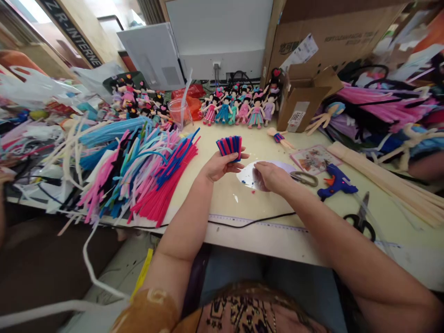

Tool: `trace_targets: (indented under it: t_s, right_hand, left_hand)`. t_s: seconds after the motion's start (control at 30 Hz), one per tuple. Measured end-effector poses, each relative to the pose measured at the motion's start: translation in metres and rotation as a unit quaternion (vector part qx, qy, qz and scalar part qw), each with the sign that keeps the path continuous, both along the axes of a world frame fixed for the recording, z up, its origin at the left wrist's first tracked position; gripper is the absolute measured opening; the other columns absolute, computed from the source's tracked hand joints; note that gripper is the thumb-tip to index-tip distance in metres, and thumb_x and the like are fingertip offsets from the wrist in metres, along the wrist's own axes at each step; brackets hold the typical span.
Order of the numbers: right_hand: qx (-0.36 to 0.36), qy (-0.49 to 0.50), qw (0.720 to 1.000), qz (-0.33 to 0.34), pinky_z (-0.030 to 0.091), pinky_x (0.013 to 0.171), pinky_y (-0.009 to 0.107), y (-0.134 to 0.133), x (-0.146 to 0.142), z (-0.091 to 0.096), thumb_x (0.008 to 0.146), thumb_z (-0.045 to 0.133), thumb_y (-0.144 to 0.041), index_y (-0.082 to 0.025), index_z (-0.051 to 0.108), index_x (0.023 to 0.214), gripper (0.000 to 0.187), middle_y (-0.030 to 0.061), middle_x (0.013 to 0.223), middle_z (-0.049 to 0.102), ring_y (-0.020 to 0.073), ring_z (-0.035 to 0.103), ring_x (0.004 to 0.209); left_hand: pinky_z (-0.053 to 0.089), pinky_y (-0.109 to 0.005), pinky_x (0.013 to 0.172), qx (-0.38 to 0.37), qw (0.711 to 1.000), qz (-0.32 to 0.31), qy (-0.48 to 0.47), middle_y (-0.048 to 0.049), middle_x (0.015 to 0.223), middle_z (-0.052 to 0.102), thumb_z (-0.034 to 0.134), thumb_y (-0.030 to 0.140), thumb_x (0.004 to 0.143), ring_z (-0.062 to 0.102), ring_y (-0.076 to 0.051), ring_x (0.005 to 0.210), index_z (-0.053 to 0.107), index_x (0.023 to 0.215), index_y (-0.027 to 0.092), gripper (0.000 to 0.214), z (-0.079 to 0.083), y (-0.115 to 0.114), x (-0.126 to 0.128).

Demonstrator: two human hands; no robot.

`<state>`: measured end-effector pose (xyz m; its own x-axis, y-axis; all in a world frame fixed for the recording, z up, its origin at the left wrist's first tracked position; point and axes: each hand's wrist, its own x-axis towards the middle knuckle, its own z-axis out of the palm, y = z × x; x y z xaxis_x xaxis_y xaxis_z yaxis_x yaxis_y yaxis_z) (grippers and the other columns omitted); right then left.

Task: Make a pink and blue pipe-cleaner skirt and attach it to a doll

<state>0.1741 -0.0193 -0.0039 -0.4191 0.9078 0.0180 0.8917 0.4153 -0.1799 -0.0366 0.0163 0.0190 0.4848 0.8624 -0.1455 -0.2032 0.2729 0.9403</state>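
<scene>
My left hand [222, 165] pinches a fanned piece of blue and hot-pink pipe cleaners [229, 147] laid side by side in stripes, like a small doll skirt. Its other fingers stretch out to the right. My right hand [272, 176] is close by on the right, fingers bent together over a pale shiny round sheet [247, 178]; what they hold, if anything, is hidden. Small blue and red scraps lie on that sheet. Beyond my right hand are grey-handled pliers or scissors [304, 178] and a blue glue gun [336, 181]. A partly made doll [280, 138] lies behind.
Bundles of colourful pipe cleaners [138, 166] cover the left of the table. Finished dolls [239, 106] stand along the back beside a cardboard box [297, 104]. Black scissors [361, 217] and beige pipe cleaners [385, 180] lie at right. A black cable [243, 225] crosses the front.
</scene>
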Motion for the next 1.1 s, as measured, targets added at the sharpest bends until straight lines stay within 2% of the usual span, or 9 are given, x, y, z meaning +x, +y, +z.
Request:
trace_targets:
  t_s: [0.17,0.3,0.37,0.53,0.73,0.8,0.87,0.97,1.1]
  right_hand:
    - [0.009,-0.018,1.0,0.011,0.043,0.081,0.031,-0.029,-0.002,-0.007,0.086,0.042,-0.01,-0.014,0.058,0.104,0.024,0.0137,0.11,0.062,0.0233,0.056,0.101]
    - [0.013,0.013,1.0,0.015,0.044,0.081,0.032,-0.056,-0.01,-0.009,0.087,0.037,-0.007,-0.014,0.048,0.126,0.041,0.0141,0.123,0.058,0.0239,0.054,0.108]
    - [0.022,0.016,0.999,0.029,0.044,0.081,0.033,-0.057,-0.02,-0.009,0.086,0.036,-0.005,-0.014,0.047,0.129,0.045,0.0138,0.123,0.058,0.0239,0.055,0.106]
    - [0.049,-0.014,0.993,0.106,0.043,0.089,0.04,-0.042,-0.04,-0.006,0.087,0.04,-0.006,-0.012,0.057,0.118,0.036,0.0138,0.121,0.06,0.0276,0.053,0.11]
    - [0.053,0.033,0.989,0.136,0.043,0.092,0.043,-0.05,-0.008,-0.015,0.083,0.044,-0.007,-0.016,0.061,0.114,0.036,0.0106,0.122,0.062,0.0267,0.057,0.109]
    - [0.041,0.085,0.99,0.107,0.045,0.093,0.038,-0.049,0.006,-0.015,0.081,0.041,-0.005,-0.016,0.063,0.111,0.039,0.01,0.12,0.064,0.0235,0.059,0.109]
    - [0.036,0.117,0.992,0.037,0.047,0.09,0.035,-0.046,0.014,-0.013,0.08,0.039,-0.003,-0.016,0.064,0.109,0.041,0.0103,0.117,0.066,0.0223,0.061,0.106]
    - [0.03,0.094,0.994,-0.055,0.05,0.084,0.038,-0.048,0.011,-0.013,0.081,0.039,-0.005,-0.014,0.063,0.11,0.039,0.0138,0.111,0.067,0.0259,0.063,0.1]
    - [0.039,0.063,0.997,-0.036,0.046,0.095,0.041,-0.066,-0.005,-0.02,0.081,0.038,-0.005,-0.006,0.05,0.128,0.048,0.0209,0.129,0.056,0.0292,0.055,0.117]
  left_hand:
    - [0.055,-0.025,0.064,0.004,1.0,-0.013,-0.023,-0.0118,0.115,0.067,0.058,0.023,0.086,0.069,-0.013,0.071,0.059,0.117,0.017,0.032,0.001,0.0,0.0]
    - [0.056,-0.025,0.065,0.011,0.999,-0.018,-0.028,-0.011,0.115,0.067,0.058,0.025,0.086,0.069,-0.013,0.072,0.059,0.118,0.018,0.033,0.001,-0.001,0.0]
    - [0.056,-0.025,0.066,0.012,0.999,-0.022,-0.025,-0.0105,0.116,0.067,0.058,0.025,0.086,0.069,-0.013,0.073,0.059,0.118,0.018,0.033,0.001,-0.001,0.001]
    - [0.055,-0.024,0.065,0.005,1.0,-0.016,-0.018,-0.0113,0.116,0.066,0.058,0.024,0.086,0.069,-0.012,0.071,0.059,0.118,0.017,0.033,0.002,-0.002,0.0]
    - [0.055,-0.023,0.063,0.014,1.0,-0.002,-0.021,-0.0103,0.115,0.067,0.058,0.025,0.085,0.069,-0.012,0.07,0.058,0.119,0.017,0.034,0.005,0.001,-0.004]
    - [0.055,-0.023,0.063,0.018,1.0,0.005,-0.013,-0.0092,0.115,0.067,0.058,0.026,0.086,0.069,-0.011,0.07,0.057,0.119,0.018,0.035,0.005,0.001,-0.005]
    - [0.055,-0.023,0.064,0.02,1.0,0.005,-0.01,-0.0086,0.115,0.067,0.058,0.027,0.086,0.069,-0.011,0.071,0.057,0.12,0.019,0.035,0.003,0.002,-0.006]
    - [0.056,-0.025,0.065,0.022,1.0,-0.003,-0.016,-0.0088,0.115,0.067,0.059,0.027,0.085,0.069,-0.012,0.073,0.057,0.12,0.019,0.036,0.0,0.003,-0.005]
    - [0.056,-0.025,0.064,0.024,0.999,-0.004,-0.023,-0.0095,0.112,0.068,0.06,0.027,0.084,0.069,-0.013,0.072,0.058,0.118,0.017,0.036,-0.001,0.003,-0.005]
